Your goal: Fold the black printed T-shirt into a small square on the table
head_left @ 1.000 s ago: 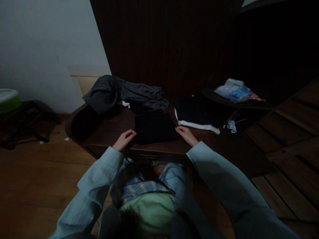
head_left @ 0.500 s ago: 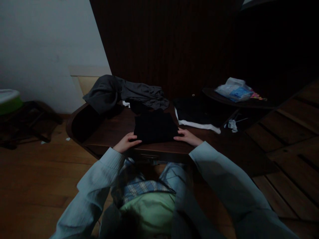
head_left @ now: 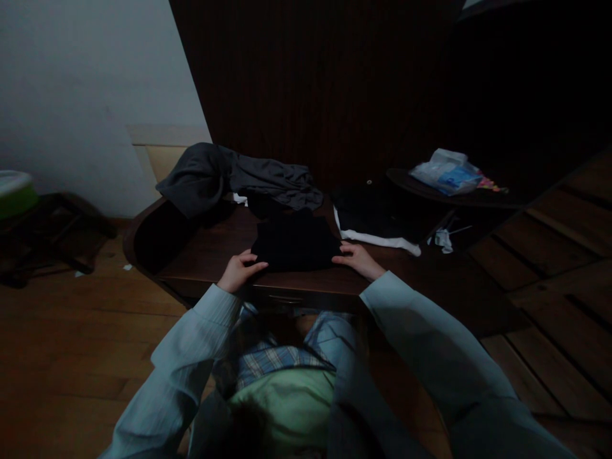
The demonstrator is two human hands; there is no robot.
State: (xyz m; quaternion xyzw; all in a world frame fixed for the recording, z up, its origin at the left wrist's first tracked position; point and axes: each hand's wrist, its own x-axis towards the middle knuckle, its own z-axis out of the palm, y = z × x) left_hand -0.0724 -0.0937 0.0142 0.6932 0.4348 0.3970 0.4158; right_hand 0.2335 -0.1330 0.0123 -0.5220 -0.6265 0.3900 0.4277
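A folded black garment (head_left: 299,242) lies on the dark wooden cabinet top (head_left: 191,258) in front of me; its exact kind is too dark to tell. My left hand (head_left: 239,270) pinches its near left corner between thumb and fingers. On the other side, my right hand (head_left: 358,259) grips the near right corner in the same way. Behind it rests a crumpled dark grey garment (head_left: 272,178). To the right is a folded black garment with a white edge (head_left: 377,239).
A plastic bag (head_left: 449,173) with blue print sits on a raised dark shelf at the right. White crumpled scraps (head_left: 444,241) lie below it. At far left, a green and white container (head_left: 16,194) stands on a dark stool (head_left: 62,223). A tall dark panel (head_left: 310,83) rises behind.
The black garment's near left corner is drawn slightly outward by my left hand, which has shifted a little left. My right hand keeps its hold, and the view has moved slightly.
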